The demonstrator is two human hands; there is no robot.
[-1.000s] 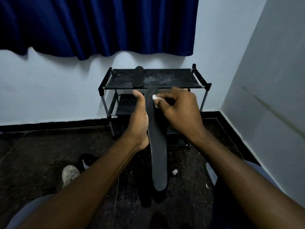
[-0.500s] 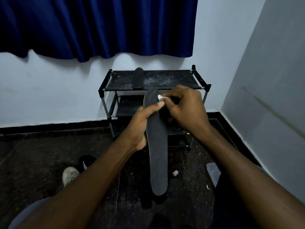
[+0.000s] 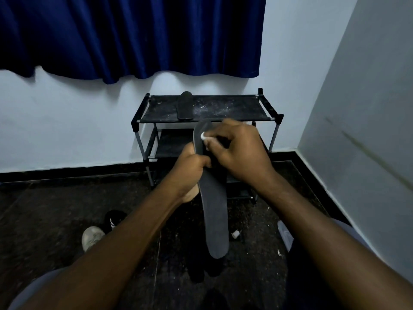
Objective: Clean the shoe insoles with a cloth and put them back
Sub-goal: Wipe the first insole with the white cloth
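A long dark grey insole (image 3: pixel 215 211) hangs in front of me, its far end up and its near end down. My left hand (image 3: pixel 190 168) grips it from the left, just above its middle. My right hand (image 3: pixel 237 153) pinches a small white cloth (image 3: pixel 203 136) and presses it against the upper part of the insole. A second dark insole (image 3: pixel 185 105) lies on the top shelf of the black shoe rack (image 3: pixel 223 108). On the floor at the left stand a black shoe (image 3: pixel 112 219) and a pale grey shoe (image 3: pixel 92 238).
The shoe rack stands against the white back wall, under a dark blue curtain (image 3: pixel 134 36). A grey wall (image 3: pixel 368 130) closes the right side. A small white cap (image 3: pixel 235 234) and a clear container (image 3: pixel 285 233) lie on the dark floor.
My left hand slid down the insole and closed around it lower. The insole tilted a little, and my right hand with the cloth stayed at its upper part.
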